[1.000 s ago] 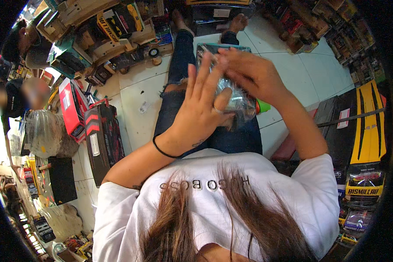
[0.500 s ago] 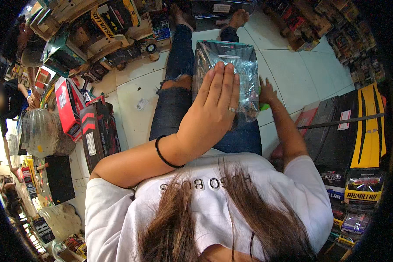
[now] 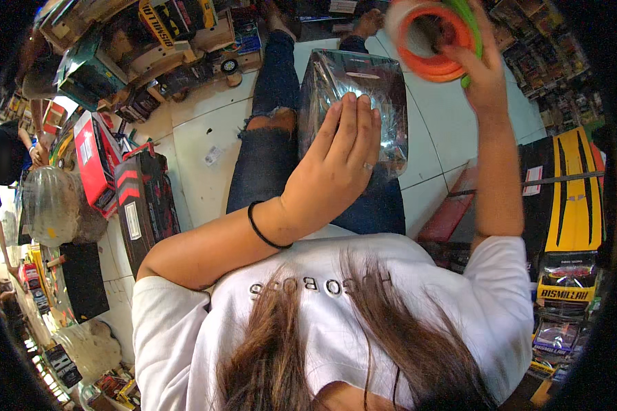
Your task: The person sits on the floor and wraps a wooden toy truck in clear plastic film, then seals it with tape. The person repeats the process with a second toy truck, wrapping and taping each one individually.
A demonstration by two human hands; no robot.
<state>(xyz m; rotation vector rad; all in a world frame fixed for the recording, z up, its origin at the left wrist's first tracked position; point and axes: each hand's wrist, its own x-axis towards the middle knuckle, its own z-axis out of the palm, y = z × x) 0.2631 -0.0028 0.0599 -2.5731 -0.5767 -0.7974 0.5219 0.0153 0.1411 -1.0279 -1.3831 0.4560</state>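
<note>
A dark box wrapped in clear plastic film lies across my lap, light glinting off its top. My left hand rests on it, palm down, its fingers stretched out together over the film. Raised at the upper right, my right hand grips a green tape dispenser that carries a wide roll of tape with an orange rim. The dispenser is somewhat blurred and is held apart from the box.
At my left stand a red box and a black box with red stripes. A black and yellow strapped package is close on my right. Wooden toy trucks line the far left. Another person sits at the left edge.
My right hand has come up from beside the box to the upper right, bringing the tape dispenser into full view. My left hand stays flat on the box.
</note>
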